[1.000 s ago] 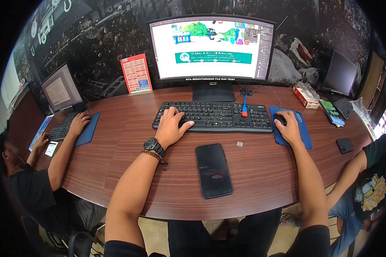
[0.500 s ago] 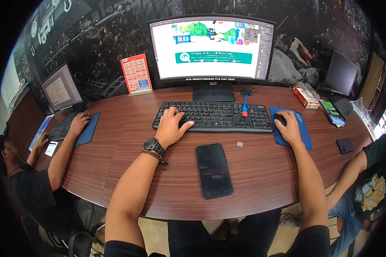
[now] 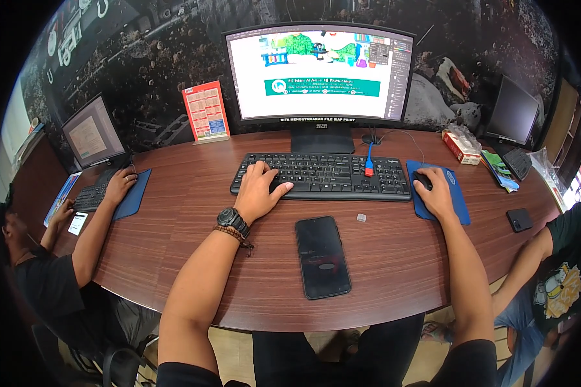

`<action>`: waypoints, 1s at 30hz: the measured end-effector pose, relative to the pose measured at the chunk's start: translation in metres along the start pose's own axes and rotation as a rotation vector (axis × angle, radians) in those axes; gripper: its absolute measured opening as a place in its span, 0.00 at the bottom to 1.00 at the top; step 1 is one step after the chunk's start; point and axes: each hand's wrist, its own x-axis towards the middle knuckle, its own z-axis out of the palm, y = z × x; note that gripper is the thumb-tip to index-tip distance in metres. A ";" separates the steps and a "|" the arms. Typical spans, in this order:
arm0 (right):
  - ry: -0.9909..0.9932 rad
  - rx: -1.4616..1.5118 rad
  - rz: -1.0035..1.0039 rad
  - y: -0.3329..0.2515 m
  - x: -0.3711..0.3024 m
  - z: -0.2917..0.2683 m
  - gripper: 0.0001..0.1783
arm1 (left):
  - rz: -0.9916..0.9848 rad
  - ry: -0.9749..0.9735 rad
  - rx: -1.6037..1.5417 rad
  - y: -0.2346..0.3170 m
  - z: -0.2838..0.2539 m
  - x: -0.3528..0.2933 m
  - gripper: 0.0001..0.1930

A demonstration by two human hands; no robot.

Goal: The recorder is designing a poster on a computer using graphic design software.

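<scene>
My left hand (image 3: 261, 192) rests with its fingers spread over the left end of a black keyboard (image 3: 323, 174). A watch (image 3: 232, 222) and beaded bracelets circle that wrist. On a blue mouse pad (image 3: 455, 197), my right hand (image 3: 435, 191) is wrapped over a black computer mouse (image 3: 423, 178), most of which it hides. Behind the keyboard stands a wide curved monitor (image 3: 323, 103) showing a design with a green banner. A black smartphone (image 3: 323, 258) lies between my forearms, and a small pale plastic piece (image 3: 361, 217) sits beyond it.
A blue cable with a red plug (image 3: 368, 169) lies across the keyboard. At the back are a red desk calendar (image 3: 206, 113) and a red-and-white box (image 3: 461, 147). On the left a co-worker's hands (image 3: 121, 185) work at another computer. Another person's arm (image 3: 523, 267) is at the right.
</scene>
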 end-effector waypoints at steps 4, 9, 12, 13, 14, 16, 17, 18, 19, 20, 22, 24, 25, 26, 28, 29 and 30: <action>-0.018 0.020 0.002 -0.003 0.000 -0.001 0.19 | -0.002 -0.005 0.004 0.000 0.000 0.000 0.30; -0.023 0.000 -0.003 -0.002 0.000 -0.002 0.19 | 0.004 0.000 0.003 -0.001 0.001 0.000 0.30; -0.037 0.011 0.003 -0.007 0.000 -0.003 0.19 | 0.002 0.002 0.007 -0.001 0.001 0.000 0.30; -0.046 0.024 0.000 -0.009 0.000 -0.003 0.19 | 0.004 0.005 0.009 -0.002 0.000 -0.001 0.30; -0.047 0.027 -0.002 -0.009 0.000 -0.002 0.19 | 0.002 0.006 0.012 -0.002 0.000 -0.001 0.30; -0.053 0.025 0.000 -0.009 0.001 -0.003 0.19 | 0.006 0.008 0.012 -0.002 0.000 -0.001 0.30; -0.053 0.026 -0.001 -0.008 0.000 -0.002 0.19 | 0.005 0.009 0.013 -0.002 0.000 -0.001 0.30; -0.052 0.029 -0.003 -0.008 0.000 -0.003 0.19 | 0.006 0.010 0.007 -0.001 0.001 0.000 0.30; -0.052 0.033 -0.004 -0.007 0.000 -0.003 0.19 | 0.007 0.011 0.000 -0.001 0.001 0.000 0.30; -0.052 0.032 -0.005 -0.007 0.000 -0.003 0.19 | 0.007 0.012 0.000 -0.001 0.001 0.000 0.30; -0.042 0.042 -0.006 -0.008 0.000 -0.002 0.19 | -0.005 -0.002 -0.001 0.000 0.000 0.000 0.30; -0.030 0.017 -0.002 -0.009 0.000 -0.002 0.19 | -0.009 -0.008 0.003 0.000 -0.001 0.000 0.30; -0.019 -0.008 0.001 -0.009 0.000 -0.002 0.18 | -0.013 -0.013 0.008 0.000 -0.001 0.000 0.30; -0.019 -0.009 0.002 -0.007 -0.001 -0.002 0.18 | -0.012 -0.013 0.007 0.000 -0.001 0.000 0.30; -0.010 -0.003 0.001 -0.004 0.000 -0.002 0.18 | -0.010 -0.012 0.004 0.000 -0.001 0.000 0.30; -0.010 -0.004 0.001 -0.003 -0.001 -0.002 0.18 | -0.009 -0.012 0.003 0.000 0.000 0.000 0.30; -0.007 -0.005 0.000 -0.004 -0.001 -0.001 0.18 | -0.006 -0.009 0.002 0.000 0.000 0.000 0.30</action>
